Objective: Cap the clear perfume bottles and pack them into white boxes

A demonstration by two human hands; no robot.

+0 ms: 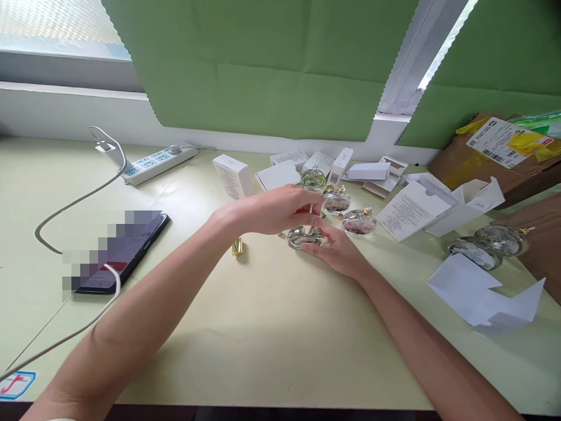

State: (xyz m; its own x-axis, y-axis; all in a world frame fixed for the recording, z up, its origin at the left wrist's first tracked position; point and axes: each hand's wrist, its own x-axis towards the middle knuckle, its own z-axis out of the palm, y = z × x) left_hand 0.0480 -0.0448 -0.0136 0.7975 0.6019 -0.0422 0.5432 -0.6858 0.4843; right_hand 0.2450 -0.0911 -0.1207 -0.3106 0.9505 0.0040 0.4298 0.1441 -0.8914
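A round, clear glass perfume bottle (300,238) stands on the table in front of me. My right hand (339,250) grips it from the right, with the thumb at its front. Over the bottle's top reaches my left hand (287,209), its fingers pinched together at the neck; whatever they hold there is hidden. To the left of the bottle is a gold cap (237,247). Just beyond my hands stand more perfume bottles: a greenish one (312,179), one with a gold neck (337,202) and a pinkish one (359,223).
White cartons (233,176) line the back, and an open box (416,209) lies right. Two bottles (502,240) and folded white card (475,289) are at far right, near a brown cardboard box (495,158). A phone (144,248), cable (79,202) and power strip (160,162) occupy the left.
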